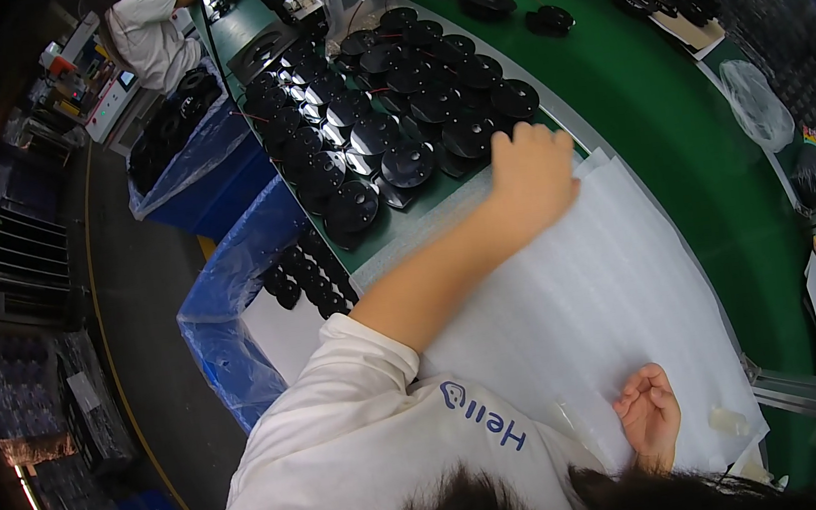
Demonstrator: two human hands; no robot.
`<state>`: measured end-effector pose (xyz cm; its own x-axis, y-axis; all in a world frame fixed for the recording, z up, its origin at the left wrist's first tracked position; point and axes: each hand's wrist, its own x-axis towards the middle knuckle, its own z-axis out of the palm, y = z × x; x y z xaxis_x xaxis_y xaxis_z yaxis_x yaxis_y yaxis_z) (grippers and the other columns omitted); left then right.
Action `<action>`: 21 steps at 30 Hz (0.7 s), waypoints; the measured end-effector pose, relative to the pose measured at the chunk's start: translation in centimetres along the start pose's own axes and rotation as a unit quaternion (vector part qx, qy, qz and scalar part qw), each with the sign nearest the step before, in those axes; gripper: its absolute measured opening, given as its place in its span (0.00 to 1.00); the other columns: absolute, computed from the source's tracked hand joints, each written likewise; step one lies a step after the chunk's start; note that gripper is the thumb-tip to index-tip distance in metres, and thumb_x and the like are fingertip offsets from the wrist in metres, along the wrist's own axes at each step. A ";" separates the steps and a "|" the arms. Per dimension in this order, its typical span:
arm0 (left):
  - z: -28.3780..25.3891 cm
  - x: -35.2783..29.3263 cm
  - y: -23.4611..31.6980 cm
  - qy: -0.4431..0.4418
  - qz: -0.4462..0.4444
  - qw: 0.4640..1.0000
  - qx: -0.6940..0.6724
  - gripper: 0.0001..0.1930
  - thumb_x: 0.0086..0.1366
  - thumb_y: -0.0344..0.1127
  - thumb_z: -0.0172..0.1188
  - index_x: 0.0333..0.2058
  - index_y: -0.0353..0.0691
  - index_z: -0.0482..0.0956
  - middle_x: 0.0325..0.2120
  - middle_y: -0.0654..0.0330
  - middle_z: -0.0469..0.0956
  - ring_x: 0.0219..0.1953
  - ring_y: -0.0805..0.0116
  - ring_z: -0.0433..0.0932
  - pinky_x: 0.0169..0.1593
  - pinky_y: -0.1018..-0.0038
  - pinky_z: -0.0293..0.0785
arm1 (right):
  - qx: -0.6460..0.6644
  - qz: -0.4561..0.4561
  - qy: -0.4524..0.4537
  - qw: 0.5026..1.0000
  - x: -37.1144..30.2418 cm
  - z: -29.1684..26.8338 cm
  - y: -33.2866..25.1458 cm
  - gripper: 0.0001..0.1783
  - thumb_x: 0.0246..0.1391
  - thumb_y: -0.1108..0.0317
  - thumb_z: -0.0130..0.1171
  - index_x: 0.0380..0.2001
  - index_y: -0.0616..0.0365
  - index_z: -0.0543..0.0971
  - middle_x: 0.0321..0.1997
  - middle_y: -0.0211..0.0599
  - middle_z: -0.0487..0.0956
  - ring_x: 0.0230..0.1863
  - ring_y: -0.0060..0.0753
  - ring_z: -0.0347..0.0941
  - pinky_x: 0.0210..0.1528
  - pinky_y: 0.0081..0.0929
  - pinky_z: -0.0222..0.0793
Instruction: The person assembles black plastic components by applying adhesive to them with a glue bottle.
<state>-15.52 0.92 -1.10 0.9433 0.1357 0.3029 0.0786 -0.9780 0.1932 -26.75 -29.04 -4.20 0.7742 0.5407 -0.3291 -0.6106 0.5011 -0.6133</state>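
My left hand reaches across to the near right corner of a group of glossy black round discs. Its knuckles face up and its fingers curl down beside a black disc; the fingertips are hidden, so whatever they grip does not show. Under my left wrist lies a stack of thin white foam sheets. My right hand hovers over the lower right of the sheets, palm up, its fingers loosely bent and apart with nothing in them. Some discs have thin red wires.
Blue lined bins stand left of the table, one with black parts inside. A green conveyor belt curves along the right, carrying several black parts. A clear plastic bag lies beyond it. Another person works at the far left.
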 end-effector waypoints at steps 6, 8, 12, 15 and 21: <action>3.8 -1.7 4.1 -0.085 0.122 0.985 -0.093 0.15 0.46 0.42 0.56 0.30 0.39 0.71 0.30 0.57 0.69 0.36 0.63 0.67 0.31 0.68 0.65 | 0.003 0.000 0.012 1.000 -0.1 0.3 0.0 0.14 0.48 0.69 0.44 0.39 0.62 0.65 0.32 0.43 0.72 0.31 0.36 0.72 0.37 0.29 0.70; 4.4 -1.3 4.0 -0.067 0.117 0.985 -0.105 0.14 0.46 0.42 0.56 0.30 0.39 0.71 0.29 0.57 0.69 0.35 0.63 0.67 0.31 0.68 0.65 | 0.004 -0.002 0.012 1.000 -0.1 0.4 0.0 0.14 0.48 0.69 0.44 0.38 0.62 0.65 0.32 0.43 0.72 0.31 0.36 0.72 0.37 0.29 0.70; 5.3 -0.7 3.4 -0.043 0.110 0.984 -0.131 0.13 0.47 0.41 0.55 0.29 0.40 0.71 0.28 0.58 0.69 0.33 0.63 0.68 0.31 0.68 0.65 | -0.003 0.004 0.018 1.000 -0.1 0.4 0.0 0.13 0.47 0.69 0.45 0.37 0.63 0.65 0.32 0.43 0.71 0.30 0.35 0.71 0.37 0.30 0.71; 5.5 -0.8 3.5 -0.009 0.122 0.984 -0.127 0.12 0.46 0.41 0.55 0.28 0.40 0.72 0.27 0.59 0.69 0.32 0.63 0.68 0.30 0.68 0.65 | -0.003 0.002 0.015 1.000 -0.1 0.2 0.0 0.13 0.47 0.69 0.45 0.37 0.63 0.65 0.31 0.43 0.71 0.29 0.34 0.71 0.37 0.30 0.71; 5.5 -0.7 3.2 -0.009 0.132 0.982 -0.136 0.12 0.46 0.41 0.55 0.28 0.40 0.71 0.27 0.59 0.69 0.32 0.63 0.68 0.30 0.68 0.64 | -0.006 0.003 0.022 1.000 0.0 0.3 0.0 0.13 0.47 0.68 0.46 0.37 0.63 0.65 0.31 0.43 0.71 0.29 0.34 0.70 0.37 0.31 0.71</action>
<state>-14.17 -3.21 -5.81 0.9248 -0.1220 0.3604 -0.2565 -0.8995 0.3536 -26.84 -28.83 -4.00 0.7779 0.5123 -0.3640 -0.6129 0.4905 -0.6195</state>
